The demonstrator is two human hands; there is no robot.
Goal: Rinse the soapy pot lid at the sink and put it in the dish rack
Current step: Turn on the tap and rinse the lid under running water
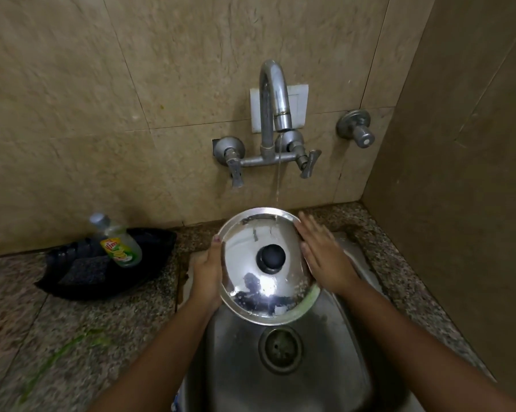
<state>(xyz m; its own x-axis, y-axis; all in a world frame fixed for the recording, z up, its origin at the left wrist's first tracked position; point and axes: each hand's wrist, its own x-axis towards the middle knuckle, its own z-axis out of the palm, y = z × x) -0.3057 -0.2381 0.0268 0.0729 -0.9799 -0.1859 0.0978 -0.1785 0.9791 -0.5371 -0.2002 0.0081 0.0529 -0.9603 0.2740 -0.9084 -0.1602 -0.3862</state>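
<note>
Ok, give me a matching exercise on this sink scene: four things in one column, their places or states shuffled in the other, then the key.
Things:
1. pot lid
2. soap bottle
3. drain
4. faucet

Places or states:
A. in the black tray on the counter
B. on the wall, running a thin stream
C. between the left hand and right hand, over the sink
D. in the bottom of the sink, uncovered

Pairs: 1-C, 2-A, 3-D, 4-B

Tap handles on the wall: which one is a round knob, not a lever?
The knob far right, on its own wall plate. Left lever and right lever by the spout hang flat.
</note>
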